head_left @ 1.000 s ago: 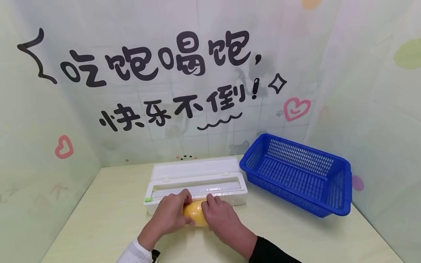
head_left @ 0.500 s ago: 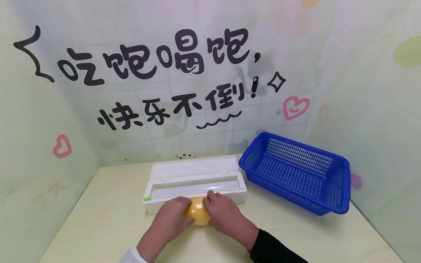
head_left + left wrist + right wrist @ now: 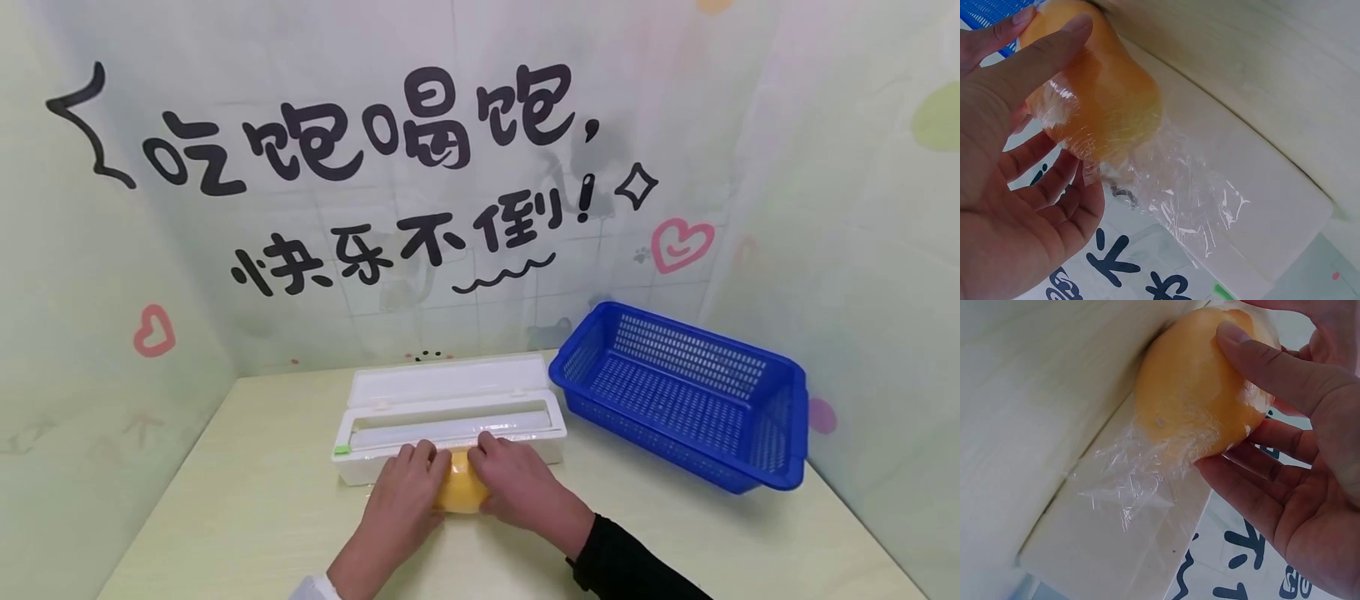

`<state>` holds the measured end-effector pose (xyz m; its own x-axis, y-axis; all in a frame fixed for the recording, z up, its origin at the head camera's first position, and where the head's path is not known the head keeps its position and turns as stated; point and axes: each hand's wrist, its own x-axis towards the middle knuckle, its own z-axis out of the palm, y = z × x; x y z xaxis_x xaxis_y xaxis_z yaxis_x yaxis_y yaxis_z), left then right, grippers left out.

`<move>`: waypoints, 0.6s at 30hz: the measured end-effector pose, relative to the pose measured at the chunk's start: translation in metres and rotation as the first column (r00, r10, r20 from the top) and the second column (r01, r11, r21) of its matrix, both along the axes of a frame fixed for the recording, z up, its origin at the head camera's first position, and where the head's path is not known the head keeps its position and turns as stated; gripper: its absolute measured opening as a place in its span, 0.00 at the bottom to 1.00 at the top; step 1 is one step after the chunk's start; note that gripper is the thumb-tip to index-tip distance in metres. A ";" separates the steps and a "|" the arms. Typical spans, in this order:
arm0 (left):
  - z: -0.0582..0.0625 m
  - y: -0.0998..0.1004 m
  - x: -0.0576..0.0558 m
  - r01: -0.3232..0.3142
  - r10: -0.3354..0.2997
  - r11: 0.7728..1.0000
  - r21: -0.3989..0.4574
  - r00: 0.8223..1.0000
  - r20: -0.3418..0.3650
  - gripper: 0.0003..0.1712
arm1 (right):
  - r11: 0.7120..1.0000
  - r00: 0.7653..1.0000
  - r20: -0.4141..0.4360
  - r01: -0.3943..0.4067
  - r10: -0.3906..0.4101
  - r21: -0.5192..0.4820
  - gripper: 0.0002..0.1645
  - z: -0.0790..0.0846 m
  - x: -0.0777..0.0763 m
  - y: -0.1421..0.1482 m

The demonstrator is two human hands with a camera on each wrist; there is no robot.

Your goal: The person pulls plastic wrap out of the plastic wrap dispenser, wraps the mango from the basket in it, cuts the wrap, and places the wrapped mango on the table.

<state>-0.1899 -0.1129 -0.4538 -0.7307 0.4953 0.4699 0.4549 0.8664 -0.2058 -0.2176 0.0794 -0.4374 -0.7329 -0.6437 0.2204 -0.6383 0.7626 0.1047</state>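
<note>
Between both hands is a smooth yellow-orange, mango-shaped fruit (image 3: 460,490), wrapped in clear cling film. My left hand (image 3: 401,502) grips its left side, with the thumb over the fruit in the left wrist view. From the right, my right hand (image 3: 527,490) holds it, thumb on one face and fingers behind. Loose cling film (image 3: 1197,200) sticks out past one end, and another crumpled flap of film (image 3: 1129,481) hangs off the other. Just behind the fruit stands the white cling film dispenser (image 3: 360,472), lid (image 3: 450,381) raised, its film roll (image 3: 450,428) showing.
A blue perforated plastic basket (image 3: 675,446) stands at the right of the pale wooden table (image 3: 232,500). A green slider (image 3: 342,450) sits at the dispenser's left front corner. Behind rises a printed backdrop (image 3: 300,333) with black lettering.
My left hand has shifted its grip, its fingers now higher over the fruit's top. The fruit has moved slightly right, still held by both hands. The dispenser and basket stay in place.
</note>
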 end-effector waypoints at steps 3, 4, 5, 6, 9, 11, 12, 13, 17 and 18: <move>-0.003 0.000 -0.001 0.007 -0.007 1.000 -0.006 1.000 -0.029 0.43 | 1.000 1.000 0.026 -0.004 0.004 -0.010 0.33 0.003 -0.002 -0.001; -0.003 0.000 -0.001 0.011 -0.011 1.000 -0.011 0.999 -0.041 0.41 | 1.000 0.999 0.035 -0.004 0.004 -0.012 0.34 0.003 -0.002 -0.001; -0.004 0.000 -0.001 0.014 -0.015 1.000 -0.020 0.998 -0.055 0.40 | 1.000 0.999 0.042 -0.003 0.003 -0.011 0.33 0.005 -0.002 -0.001; -0.005 0.000 -0.001 0.019 -0.020 0.999 -0.028 0.997 -0.068 0.40 | 1.000 0.999 0.050 0.000 0.000 -0.011 0.34 0.006 -0.002 -0.002; -0.007 0.001 -0.002 0.021 -0.028 0.998 -0.057 0.991 -0.131 0.32 | 1.000 0.997 0.074 0.012 -0.012 -0.006 0.34 0.007 -0.003 -0.003; -0.008 0.002 -0.003 0.017 -0.029 0.997 -0.072 0.986 -0.165 0.27 | 1.000 0.997 0.082 0.018 -0.017 -0.004 0.33 0.008 -0.004 -0.003; -0.007 0.002 -0.003 0.014 -0.027 0.997 -0.077 0.985 -0.169 0.26 | 1.000 0.996 0.089 0.021 -0.021 -0.002 0.33 0.009 -0.004 -0.003; -0.007 0.002 -0.003 0.011 -0.025 0.997 -0.081 0.985 -0.172 0.26 | 1.000 0.995 0.093 0.022 -0.022 -0.002 0.33 0.009 -0.005 -0.004; -0.003 0.001 -0.002 0.020 -0.030 0.997 -0.070 0.991 -0.131 0.36 | 1.000 0.990 0.139 0.021 -0.019 -0.011 0.33 0.010 -0.007 -0.002; -0.001 0.001 -0.002 0.024 -0.032 0.998 -0.066 0.992 -0.118 0.38 | 1.000 0.988 0.155 0.020 -0.018 -0.014 0.33 0.010 -0.008 -0.001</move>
